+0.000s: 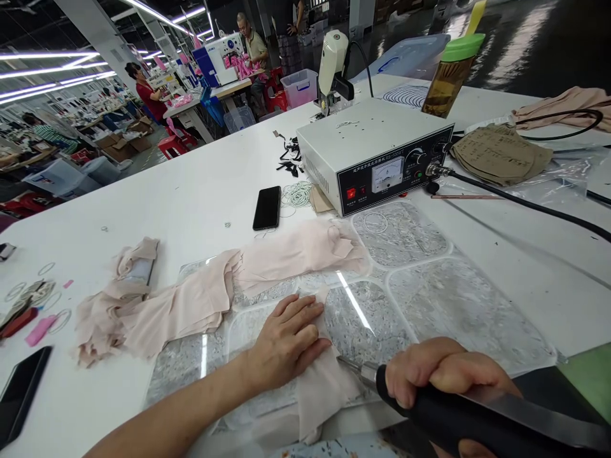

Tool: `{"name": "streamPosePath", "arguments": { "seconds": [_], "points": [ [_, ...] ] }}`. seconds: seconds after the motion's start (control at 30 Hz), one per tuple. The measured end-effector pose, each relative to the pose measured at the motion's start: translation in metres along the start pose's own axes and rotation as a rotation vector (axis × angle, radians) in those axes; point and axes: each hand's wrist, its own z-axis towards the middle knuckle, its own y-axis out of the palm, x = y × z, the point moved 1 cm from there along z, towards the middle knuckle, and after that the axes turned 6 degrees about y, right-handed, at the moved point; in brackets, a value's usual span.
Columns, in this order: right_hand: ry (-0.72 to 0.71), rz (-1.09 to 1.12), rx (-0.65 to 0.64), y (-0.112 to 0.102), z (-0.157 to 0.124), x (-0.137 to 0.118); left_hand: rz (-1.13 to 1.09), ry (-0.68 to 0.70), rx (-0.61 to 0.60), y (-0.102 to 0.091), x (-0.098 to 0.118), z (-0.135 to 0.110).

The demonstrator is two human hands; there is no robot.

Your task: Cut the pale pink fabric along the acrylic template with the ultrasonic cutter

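Observation:
My right hand [449, 369] is wrapped around the black handle of a handheld ultrasonic welder [482, 420], its narrow metal tip pointing left. That tip is at the right edge of a thin beige fabric piece [327, 388]; whether it touches the cloth is hard to tell. Lying on the fabric's upper left part, my left hand [289, 343] has its fingers stretched out and holds it down against a grey marbled mat [367, 312]. Beyond my left hand, stacks of the same beige fabric [296, 254] run across the mat, with a crumpled heap [102, 318] at their left end.
A welder control box [377, 152] stands behind the mat, its black cable [529, 200] running right. Near it are a phone [267, 208], a green-lidded bottle [449, 76] and brown pattern pieces [501, 152]. Another phone [23, 388] lies at left. People work at machines farther back.

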Motion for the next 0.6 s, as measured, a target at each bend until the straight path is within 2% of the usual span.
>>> {"name": "streamPosePath", "arguments": {
  "seconds": [0.4,0.6],
  "points": [
    [-0.091,0.027,-0.088,-0.004,-0.0013,0.0084,0.062,-0.054,0.004,0.0038,0.0024,-0.0041],
    [-0.059,0.025,-0.11,-0.0065,0.0026,0.0056,0.085,-0.078,0.013,0.0038,0.003,-0.0051]
  ]
}}
